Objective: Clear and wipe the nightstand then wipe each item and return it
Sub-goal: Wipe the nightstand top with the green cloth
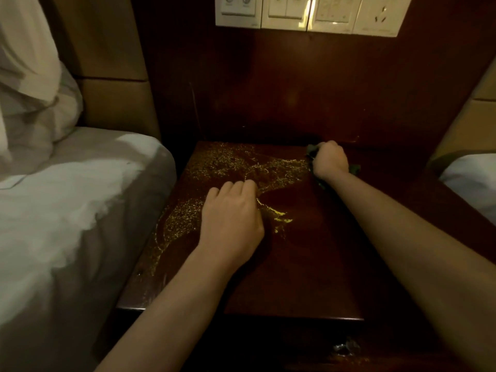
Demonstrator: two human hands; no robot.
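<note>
Two bare forearms reach in from the bottom edge of the head view, both cut off before the elbow, and the light is dim enough that much of the dark wood runs together. The cloth [316, 157] is mostly hidden: only dark scraps of it show, one above the knuckles, one at the right of the wrist and a strip under the forearm, so its shape and colour are hard to judge, though it looks dark green or grey. The right hand [330, 160] is curled into a fist around it, pressing it down at the far right corner of the nightstand [308, 264], close to the wooden back panel [295, 84]. The left hand [231, 216] rests on the middle of the top with its fingers bent under, apparently holding nothing; the fingertips themselves are out of sight. The nightstand top is glossy reddish-brown, and a broad patch of yellowish streaks and speckles [236, 167], perhaps wet smears catching the light, runs from the far edge down the left side beneath the left hand. A bed with a white sheet [67, 210] stands touching the nightstand's left side, and a row of pale wall switches [306, 14] is cut off by the upper edge.
</note>
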